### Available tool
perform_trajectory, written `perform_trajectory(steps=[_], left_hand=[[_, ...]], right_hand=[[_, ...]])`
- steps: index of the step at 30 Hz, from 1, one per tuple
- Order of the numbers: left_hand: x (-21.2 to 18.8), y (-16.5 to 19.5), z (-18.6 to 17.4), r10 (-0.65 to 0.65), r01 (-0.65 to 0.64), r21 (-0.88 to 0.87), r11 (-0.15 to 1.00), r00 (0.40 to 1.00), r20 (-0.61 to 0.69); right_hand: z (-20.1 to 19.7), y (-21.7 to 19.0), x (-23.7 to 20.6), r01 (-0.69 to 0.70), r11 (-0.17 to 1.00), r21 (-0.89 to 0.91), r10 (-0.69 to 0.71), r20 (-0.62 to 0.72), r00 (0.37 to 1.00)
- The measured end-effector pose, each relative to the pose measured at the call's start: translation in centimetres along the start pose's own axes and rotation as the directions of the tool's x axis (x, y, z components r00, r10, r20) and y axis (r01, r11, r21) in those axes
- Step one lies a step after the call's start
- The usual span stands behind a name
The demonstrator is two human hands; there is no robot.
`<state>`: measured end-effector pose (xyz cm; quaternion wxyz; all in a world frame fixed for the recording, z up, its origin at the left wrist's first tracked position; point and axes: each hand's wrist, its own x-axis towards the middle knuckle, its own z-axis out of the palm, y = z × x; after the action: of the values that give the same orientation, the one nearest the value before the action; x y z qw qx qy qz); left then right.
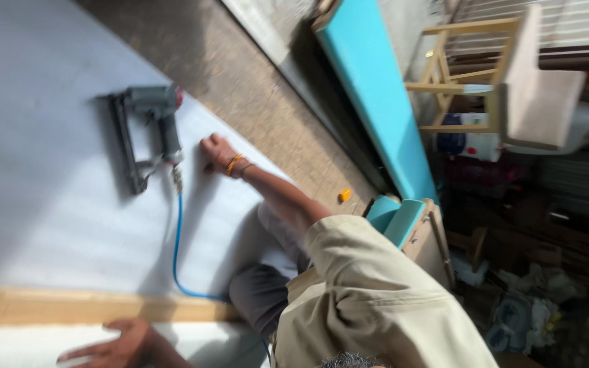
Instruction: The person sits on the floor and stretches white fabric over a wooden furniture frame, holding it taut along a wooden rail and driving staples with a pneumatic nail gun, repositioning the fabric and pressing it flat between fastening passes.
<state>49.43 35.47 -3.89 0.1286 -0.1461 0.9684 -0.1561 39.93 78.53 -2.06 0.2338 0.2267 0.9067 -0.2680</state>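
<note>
A grey pneumatic staple gun lies on its side on a large white panel. A blue air hose runs from its handle down toward my knee. My right hand, with orange and dark bangles at the wrist, rests knuckles-down on the panel just right of the gun's handle. Its fingers are curled and nothing shows in them. My left hand lies flat with fingers spread on the white surface below a wooden strip. My beige shirt sleeve fills the lower middle.
A bare brown floor borders the panel on the right, with a small orange object on it. A long turquoise padded board leans beyond it. A wooden chair frame and cluttered bags and scraps stand at the right.
</note>
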Motion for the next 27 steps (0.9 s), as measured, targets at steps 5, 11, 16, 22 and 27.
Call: perform_trajectory(steps=[5, 11, 16, 22, 27], left_hand=[[1.0, -1.0, 2.2, -0.002, -0.001, -0.139, 0.99, 1.0, -0.021], [0.1, -3.6, 4.5, 0.062, -0.124, -0.205, 0.971, 0.957, -0.282], [-1.2, -7.2, 7.1, 0.049, -0.247, -0.647, 0.721, 0.95, -0.308], [-3.7, -20.0, 12.4, -0.164, 0.005, -0.639, 0.769, 0.968, -0.189], [-9.1, -28.0, 14.5, -0.327, 0.261, -0.673, 0.692, 0.944, 0.03]], right_hand=[[8.0, 5.8, 0.7, 0.266, 0.956, 0.119, -0.248, -0.152, 0.957], [16.4, 0.1, -11.4, 0.422, 0.785, 0.453, -0.235, -0.412, 0.881], [26.5, -10.5, -19.5, 0.182, 0.553, 0.813, -0.36, 0.036, 0.932], [32.8, -16.0, -20.6, 0.107, 0.753, 0.649, -0.213, 0.088, 0.973], [33.9, -17.5, -21.8, 0.03, 0.697, 0.716, -0.057, 0.014, 0.998]])
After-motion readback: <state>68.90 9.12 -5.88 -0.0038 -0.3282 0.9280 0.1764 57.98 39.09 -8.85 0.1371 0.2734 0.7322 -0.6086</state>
